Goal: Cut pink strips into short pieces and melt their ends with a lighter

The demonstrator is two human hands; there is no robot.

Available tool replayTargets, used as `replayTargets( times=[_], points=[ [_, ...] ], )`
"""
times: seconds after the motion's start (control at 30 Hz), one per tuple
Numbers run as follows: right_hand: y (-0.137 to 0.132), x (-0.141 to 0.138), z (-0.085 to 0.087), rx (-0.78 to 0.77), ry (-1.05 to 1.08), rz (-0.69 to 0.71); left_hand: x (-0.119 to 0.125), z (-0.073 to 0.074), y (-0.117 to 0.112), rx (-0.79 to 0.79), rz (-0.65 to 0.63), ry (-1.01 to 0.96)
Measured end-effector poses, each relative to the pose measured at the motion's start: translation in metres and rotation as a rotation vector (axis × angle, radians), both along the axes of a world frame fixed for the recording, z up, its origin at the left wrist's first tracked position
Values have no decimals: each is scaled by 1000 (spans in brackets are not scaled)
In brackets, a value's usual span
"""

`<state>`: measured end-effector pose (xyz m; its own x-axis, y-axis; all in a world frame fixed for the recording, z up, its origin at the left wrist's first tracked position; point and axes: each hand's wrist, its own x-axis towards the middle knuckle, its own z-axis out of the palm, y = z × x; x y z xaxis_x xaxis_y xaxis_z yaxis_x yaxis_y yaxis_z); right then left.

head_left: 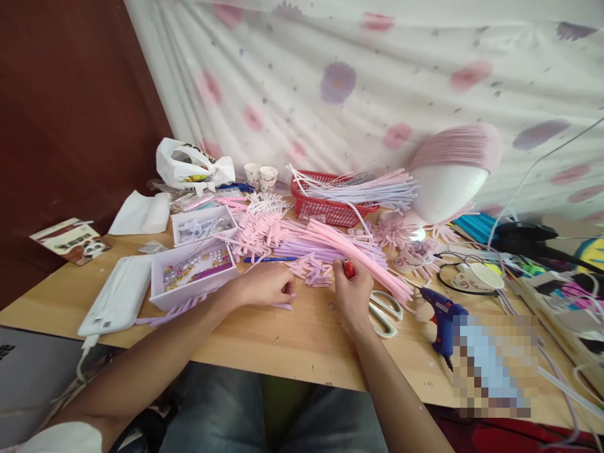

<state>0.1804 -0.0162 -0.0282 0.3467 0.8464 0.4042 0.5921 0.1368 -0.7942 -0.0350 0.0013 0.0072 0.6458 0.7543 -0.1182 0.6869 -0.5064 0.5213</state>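
My left hand (271,284) is closed over the table, its fingers curled round a lilac pipe cleaner (284,306) whose end pokes out below them. In my right hand (353,296), also closed, is a small red object (348,269); only its top shows, so its kind is unclear. Scissors with pale handles (384,314) lie just right of that hand. Short lilac pipe cleaner pieces (314,270) are scattered between and beyond my hands. Behind them rest a bundle of long pink pipe cleaners (349,248) and a heap of short pink pieces (257,236).
At left are white boxes (193,296) of beads and gems and a white power bank (113,296). A red basket (325,211) of stems stands behind. A blue glue gun (443,314), a paper cup (479,277), cables and a foam head (448,189) occupy the right.
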Motion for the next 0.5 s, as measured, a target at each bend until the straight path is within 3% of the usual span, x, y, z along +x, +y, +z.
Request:
replayTargets(
  times=[0.1, 0.2, 0.33, 0.4, 0.5],
  points=[
    [-1, 0, -1, -1, 32, 0, 3, -1, -1, 6, -7, -39],
    [-2, 0, -2, 3, 96, 22, 6, -1, 1, 1, 91, -238],
    [-4, -5, 0, -34, 248, 259, 12, -5, 5, -68, 244, -545],
    [-5, -9, 3, -83, 328, 392, 16, -10, 5, -150, 251, -677],
    [-8, -14, 6, -132, 405, 480, 22, -15, 5, -296, 246, -832]
  ],
)
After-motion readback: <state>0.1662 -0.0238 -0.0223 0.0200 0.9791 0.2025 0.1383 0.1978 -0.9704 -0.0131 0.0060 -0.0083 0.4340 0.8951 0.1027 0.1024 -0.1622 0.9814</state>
